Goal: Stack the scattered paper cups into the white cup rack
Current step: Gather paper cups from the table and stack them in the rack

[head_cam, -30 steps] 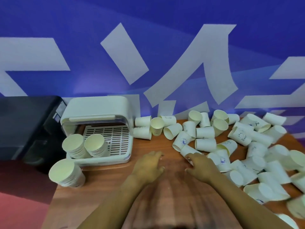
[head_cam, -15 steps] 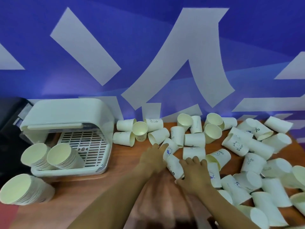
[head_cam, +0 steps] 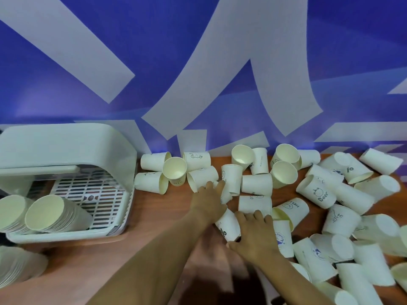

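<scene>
Several white paper cups (head_cam: 256,184) lie scattered over the right half of the brown table (head_cam: 154,216). My right hand (head_cam: 253,234) grips a cup printed "Hello" (head_cam: 229,225) lying on its side, thumb under it and fingers over it. Just above it, my left hand (head_cam: 209,199) stretches forward, its straight fingers touching a small cup (head_cam: 226,194) that it half hides. The white cup rack (head_cam: 66,146) stands at the left with its lid up. Two stacks of nested cups (head_cam: 41,214) lean inside it on the slotted tray.
A third stack of nested cups (head_cam: 17,267) lies on the table in front of the rack at the lower left. A blue and white wall (head_cam: 198,73) rises right behind the table. Cups crowd the table's right edge (head_cam: 374,238).
The view has swung right and closer. Both hands moved forward into the pile; my right hand has closed round the "Hello" cup and my left has reached a cup beyond it.
</scene>
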Demonstrator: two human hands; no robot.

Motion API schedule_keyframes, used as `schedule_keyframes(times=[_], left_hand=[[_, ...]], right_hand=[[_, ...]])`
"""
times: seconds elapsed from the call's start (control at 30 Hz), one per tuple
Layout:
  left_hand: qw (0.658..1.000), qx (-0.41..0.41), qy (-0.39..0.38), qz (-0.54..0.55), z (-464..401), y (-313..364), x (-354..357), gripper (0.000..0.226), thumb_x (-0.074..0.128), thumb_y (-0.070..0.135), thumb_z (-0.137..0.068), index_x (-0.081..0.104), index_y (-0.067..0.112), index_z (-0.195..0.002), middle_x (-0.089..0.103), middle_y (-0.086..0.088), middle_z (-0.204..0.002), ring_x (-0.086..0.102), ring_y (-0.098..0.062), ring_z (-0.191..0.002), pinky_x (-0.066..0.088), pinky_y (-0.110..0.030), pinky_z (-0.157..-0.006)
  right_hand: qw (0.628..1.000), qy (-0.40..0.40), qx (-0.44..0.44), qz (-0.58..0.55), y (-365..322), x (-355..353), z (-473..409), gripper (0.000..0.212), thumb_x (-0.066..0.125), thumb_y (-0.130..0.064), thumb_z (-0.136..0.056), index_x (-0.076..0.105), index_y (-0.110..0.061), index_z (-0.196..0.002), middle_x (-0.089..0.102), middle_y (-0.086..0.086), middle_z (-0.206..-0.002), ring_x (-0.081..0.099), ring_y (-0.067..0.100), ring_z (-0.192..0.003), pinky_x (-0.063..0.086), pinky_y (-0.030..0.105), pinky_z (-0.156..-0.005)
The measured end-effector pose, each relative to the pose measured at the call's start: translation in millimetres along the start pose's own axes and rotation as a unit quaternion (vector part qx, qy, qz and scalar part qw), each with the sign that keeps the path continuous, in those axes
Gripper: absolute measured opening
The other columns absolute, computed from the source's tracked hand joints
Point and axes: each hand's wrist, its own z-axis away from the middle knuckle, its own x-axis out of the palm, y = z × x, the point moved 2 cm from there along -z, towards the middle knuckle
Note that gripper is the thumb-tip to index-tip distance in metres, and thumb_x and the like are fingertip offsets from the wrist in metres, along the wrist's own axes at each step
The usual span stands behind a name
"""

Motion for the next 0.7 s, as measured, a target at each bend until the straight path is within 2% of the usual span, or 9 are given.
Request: schedule_keyframes(times=[0.13, 0.17, 0.23, 0.3, 0.4, 0.47, 0.53, 0.63, 0.7], left_hand=[[1.0, -0.005, 0.011, 0.027, 0, -2, 1, 0.065, 0.054, 0.038, -0.09, 0.023, 0.02, -0.144, 0.042, -0.011, -0.133, 0.049, -0.03, -0.116, 0.046, -0.039, -0.092], [0.999, -0.008, 0.012, 0.032, 2, -3, 2, 0.064, 0.055, 0.038, -0.09, 0.024, 0.019, -0.143, 0.043, -0.011, -0.131, 0.049, -0.03, -0.116, 0.045, -0.039, -0.092], [0.999, -0.015, 0.013, 0.036, 6, -7, 3, 0.062, 0.055, 0.036, -0.09, 0.024, 0.017, -0.141, 0.044, -0.011, -0.129, 0.049, -0.029, -0.115, 0.045, -0.038, -0.092], [0.999, -0.027, 0.01, 0.047, 12, -15, 3, 0.059, 0.054, 0.034, -0.091, 0.025, 0.017, -0.139, 0.043, -0.011, -0.128, 0.051, -0.03, -0.113, 0.046, -0.038, -0.089], [0.995, -0.045, -0.002, 0.086, 23, -32, 4, 0.058, 0.056, 0.033, -0.09, 0.025, 0.018, -0.138, 0.043, -0.011, -0.127, 0.053, -0.03, -0.111, 0.048, -0.039, -0.089], [0.992, -0.043, 0.009, 0.117, 35, -43, 2, 0.058, 0.059, 0.034, -0.088, 0.03, 0.019, -0.136, 0.043, -0.01, -0.127, 0.052, -0.029, -0.11, 0.048, -0.041, -0.091], [0.99, -0.034, 0.026, 0.136, 48, -52, -3, 0.061, 0.061, 0.033, -0.086, 0.031, 0.019, -0.137, 0.042, -0.01, -0.13, 0.052, -0.028, -0.111, 0.047, -0.04, -0.091], [0.987, -0.039, 0.054, 0.147, 69, -64, -12, 0.065, 0.063, 0.034, -0.084, 0.032, 0.018, -0.138, 0.04, -0.009, -0.132, 0.051, -0.026, -0.112, 0.046, -0.035, -0.088], [0.984, -0.046, 0.069, 0.156, 83, -72, -16, 0.066, 0.064, 0.038, -0.083, 0.032, 0.015, -0.137, 0.038, -0.009, -0.132, 0.051, -0.026, -0.112, 0.046, -0.034, -0.087]], right_hand=[[1.0, -0.017, -0.003, 0.014, 3, -1, -1, 0.07, 0.068, -0.07, -0.03, 0.066, -0.022, -0.081, 0.063, 0.001, -0.064, 0.056, 0.022, -0.065, 0.043, 0.038, -0.057], [0.999, -0.033, -0.006, 0.02, 3, -2, 0, 0.07, 0.068, -0.069, -0.039, 0.066, -0.022, -0.091, 0.066, 0.0, -0.075, 0.056, 0.024, -0.074, 0.042, 0.04, -0.065], [0.999, -0.044, -0.02, 0.009, -1, -8, 3, 0.069, 0.062, -0.063, -0.064, 0.052, -0.023, -0.12, 0.063, 0.001, -0.108, 0.05, 0.026, -0.102, 0.034, 0.042, -0.084], [0.999, -0.031, -0.034, 0.007, -2, -9, 5, 0.068, 0.055, -0.059, -0.075, 0.039, -0.024, -0.132, 0.054, 0.0, -0.123, 0.041, 0.026, -0.115, 0.028, 0.04, -0.093], [0.999, -0.031, -0.03, -0.02, -8, -16, 13, 0.068, 0.06, -0.056, -0.069, 0.048, -0.026, -0.129, 0.059, 0.0, -0.116, 0.048, 0.025, -0.108, 0.035, 0.04, -0.087], [0.999, -0.027, -0.036, -0.013, -11, -14, 15, 0.069, 0.064, -0.059, -0.049, 0.063, -0.027, -0.11, 0.066, -0.003, -0.091, 0.057, 0.022, -0.085, 0.044, 0.036, -0.07], [0.999, 0.008, -0.047, -0.017, -15, -16, 18, 0.068, 0.063, -0.061, -0.039, 0.068, -0.027, -0.098, 0.064, -0.004, -0.077, 0.058, 0.019, -0.072, 0.045, 0.032, -0.058], [0.997, 0.041, -0.057, -0.028, -23, -23, 25, 0.065, 0.063, -0.061, -0.041, 0.069, -0.025, -0.095, 0.064, -0.004, -0.077, 0.06, 0.019, -0.07, 0.046, 0.031, -0.053], [0.997, 0.026, -0.057, -0.048, -31, -31, 33, 0.064, 0.064, -0.059, -0.055, 0.065, -0.025, -0.11, 0.063, -0.004, -0.094, 0.059, 0.021, -0.084, 0.046, 0.032, -0.064]])
